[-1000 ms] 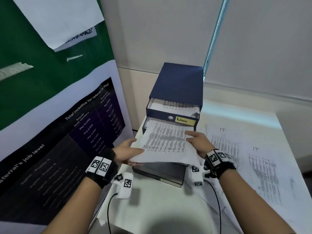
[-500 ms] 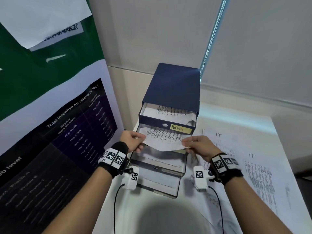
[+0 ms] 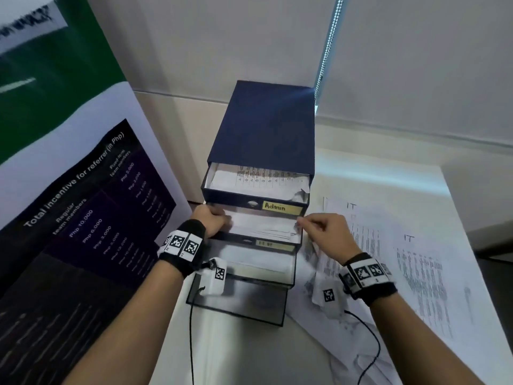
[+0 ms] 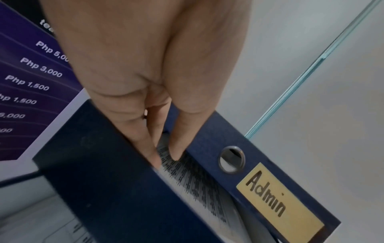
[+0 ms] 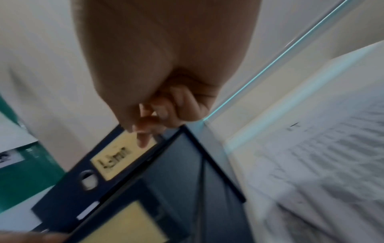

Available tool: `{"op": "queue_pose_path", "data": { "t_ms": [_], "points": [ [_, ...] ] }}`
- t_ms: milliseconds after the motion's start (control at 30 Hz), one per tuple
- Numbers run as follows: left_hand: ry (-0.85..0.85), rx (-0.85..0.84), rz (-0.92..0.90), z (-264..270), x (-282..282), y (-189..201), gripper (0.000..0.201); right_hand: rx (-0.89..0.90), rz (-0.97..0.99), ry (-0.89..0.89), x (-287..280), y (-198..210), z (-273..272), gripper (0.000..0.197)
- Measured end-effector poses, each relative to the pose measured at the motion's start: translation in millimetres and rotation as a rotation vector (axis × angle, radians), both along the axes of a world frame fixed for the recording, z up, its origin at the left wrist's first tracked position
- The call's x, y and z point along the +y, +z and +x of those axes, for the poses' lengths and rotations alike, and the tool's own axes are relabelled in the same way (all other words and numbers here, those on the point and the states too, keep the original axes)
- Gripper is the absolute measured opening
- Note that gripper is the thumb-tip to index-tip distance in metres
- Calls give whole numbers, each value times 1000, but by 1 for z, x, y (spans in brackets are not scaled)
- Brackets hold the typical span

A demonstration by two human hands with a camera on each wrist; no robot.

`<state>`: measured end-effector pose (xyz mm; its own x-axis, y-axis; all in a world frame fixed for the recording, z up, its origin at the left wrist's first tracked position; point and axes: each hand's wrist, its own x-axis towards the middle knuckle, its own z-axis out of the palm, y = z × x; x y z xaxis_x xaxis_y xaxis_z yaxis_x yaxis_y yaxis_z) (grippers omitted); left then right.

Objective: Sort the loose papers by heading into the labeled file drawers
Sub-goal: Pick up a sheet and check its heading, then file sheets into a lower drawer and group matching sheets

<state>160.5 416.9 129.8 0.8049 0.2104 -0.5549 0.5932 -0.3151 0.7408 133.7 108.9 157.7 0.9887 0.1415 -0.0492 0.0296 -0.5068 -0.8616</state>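
Observation:
A dark blue file cabinet (image 3: 263, 129) stands on the white table with its drawers pulled out in steps. The top drawer bears a yellow "Admin" label (image 3: 281, 208) (image 4: 270, 202) and holds printed sheets. A printed paper (image 3: 263, 226) (image 4: 193, 184) lies in the second drawer (image 3: 274, 247), just under the Admin front. My left hand (image 3: 213, 220) (image 4: 164, 157) pinches the sheet's left edge inside that drawer. My right hand (image 3: 319, 232) (image 5: 145, 129) pinches its right edge by the drawer's corner. Loose papers headed "IT" (image 3: 402, 259) (image 5: 322, 156) lie to the right.
A large purple and green poster (image 3: 83, 218) leans along the left side. Two lower drawers stick out further, the third (image 3: 261, 266) with paper in it, the bottom one (image 3: 244, 301) dark inside. A wall and a blind cord (image 3: 327, 51) stand behind the cabinet.
The sheet, held over the drawers a second ago, has gone down and forward into the second drawer. Both hands followed it to the drawer's sides.

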Motion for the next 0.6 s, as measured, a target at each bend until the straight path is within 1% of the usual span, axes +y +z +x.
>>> {"op": "queue_pose_path", "data": {
  "t_ms": [33, 67, 133, 167, 200, 233, 267, 300, 333, 367, 400, 500, 567, 600],
  "points": [
    [-27, 4, 37, -8, -9, 22, 21, -25, -12, -79, -15, -8, 1, 22],
    [-99, 4, 134, -12, -15, 37, 15, -53, -46, -173, -30, -17, 2, 23],
    [-279, 1, 397, -19, -22, 62, 23, -32, -199, -354, -71, -48, 4, 24],
    [-336, -28, 465, -24, -27, 75, 23, 59, -328, -412, -91, -65, 3, 26],
    [-387, -74, 465, -29, -36, 85, 19, 210, -471, -440, -110, -84, 1, 34],
    [-438, -129, 391, -34, -46, 92, 14, 388, -600, -445, -129, -107, -3, 45],
    [-499, -179, 259, -39, -62, 96, 12, 537, -697, -436, -143, -125, -9, 55],
    [-569, -201, 116, -43, -81, 95, 12, 637, -760, -427, -156, -145, -16, 61],
    [-659, -193, 0, -47, -103, 93, 15, 681, -774, -435, -165, -159, -24, 64],
    [-746, -160, -78, -51, -127, 88, 19, 679, -766, -465, -170, -167, -33, 65],
    [-817, -114, -107, -53, -149, 77, 21, 659, -758, -506, -173, -170, -42, 69],
    [-980, -14, -56, -58, -212, 33, 31, 569, -685, -598, -179, -162, -60, 84],
    [-1009, 40, 0, -58, -241, 2, 47, 559, -569, -617, -186, -157, -65, 83],
    [-1012, 69, 64, -57, -253, -14, 56, 550, -525, -615, -190, -155, -65, 78]
  ]
}}
